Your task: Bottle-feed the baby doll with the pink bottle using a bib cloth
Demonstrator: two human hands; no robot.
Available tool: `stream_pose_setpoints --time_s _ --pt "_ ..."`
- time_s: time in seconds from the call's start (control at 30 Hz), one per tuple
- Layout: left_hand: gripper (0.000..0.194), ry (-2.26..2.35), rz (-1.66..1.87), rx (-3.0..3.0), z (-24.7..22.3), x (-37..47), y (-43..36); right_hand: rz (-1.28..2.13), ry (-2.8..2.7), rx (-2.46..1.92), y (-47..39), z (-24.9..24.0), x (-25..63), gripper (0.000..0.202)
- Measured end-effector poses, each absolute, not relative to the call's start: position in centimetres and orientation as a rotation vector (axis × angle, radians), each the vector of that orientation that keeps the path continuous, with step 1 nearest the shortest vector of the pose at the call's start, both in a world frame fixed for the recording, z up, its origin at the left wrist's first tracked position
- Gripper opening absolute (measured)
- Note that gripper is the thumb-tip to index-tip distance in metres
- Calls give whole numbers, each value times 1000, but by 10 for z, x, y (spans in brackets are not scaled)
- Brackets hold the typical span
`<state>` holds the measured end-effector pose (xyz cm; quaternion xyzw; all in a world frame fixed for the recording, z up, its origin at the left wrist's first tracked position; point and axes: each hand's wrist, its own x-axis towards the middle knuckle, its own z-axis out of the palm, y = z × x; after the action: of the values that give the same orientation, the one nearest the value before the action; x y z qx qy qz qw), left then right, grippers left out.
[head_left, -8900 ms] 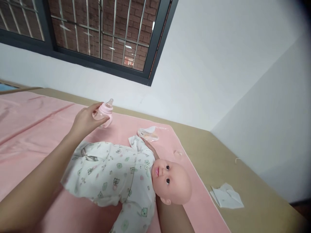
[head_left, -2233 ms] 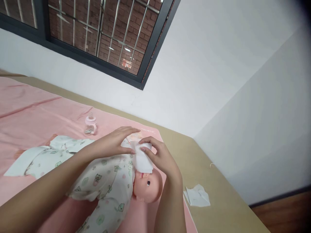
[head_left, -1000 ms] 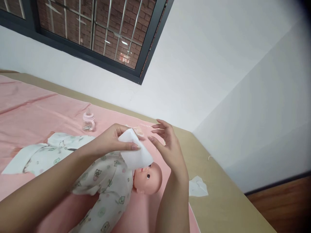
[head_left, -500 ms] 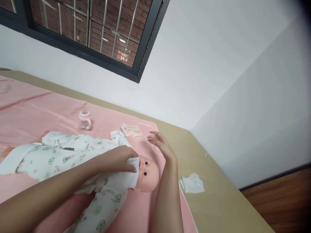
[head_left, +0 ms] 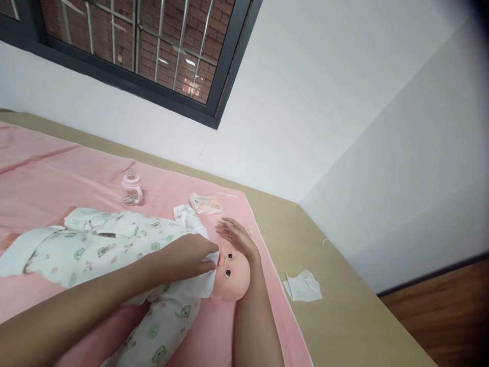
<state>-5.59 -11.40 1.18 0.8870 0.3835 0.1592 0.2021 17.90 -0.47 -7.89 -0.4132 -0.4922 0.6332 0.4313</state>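
Two hands around one doll (head_left: 137, 235), which is flat on its back on a pink sheet (head_left: 214, 331). Left hand (head_left: 191, 257) has a white cloth (head_left: 206, 286) pinched right by the mouth (head_left: 219, 261); right hand (head_left: 237, 237) is loosely spread, holding nothing, just by the head (head_left: 237, 279). Honestly, a hard tug on that pinch could drag the cloth across the face, and if the right arm (head_left: 255, 316) nudges in, the head might roll sideways.
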Motion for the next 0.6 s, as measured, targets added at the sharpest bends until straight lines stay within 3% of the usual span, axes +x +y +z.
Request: stream_pose_setpoints --time_s 0.5,0.6 --pt "17 1102 528 2537 9 -62 -115 1427 -1235 -1080 -11 -83 172 43" --pt "17 1104 557 2549 11 -62 -114 1390 -1252 -1088 -19 -79 169 53"
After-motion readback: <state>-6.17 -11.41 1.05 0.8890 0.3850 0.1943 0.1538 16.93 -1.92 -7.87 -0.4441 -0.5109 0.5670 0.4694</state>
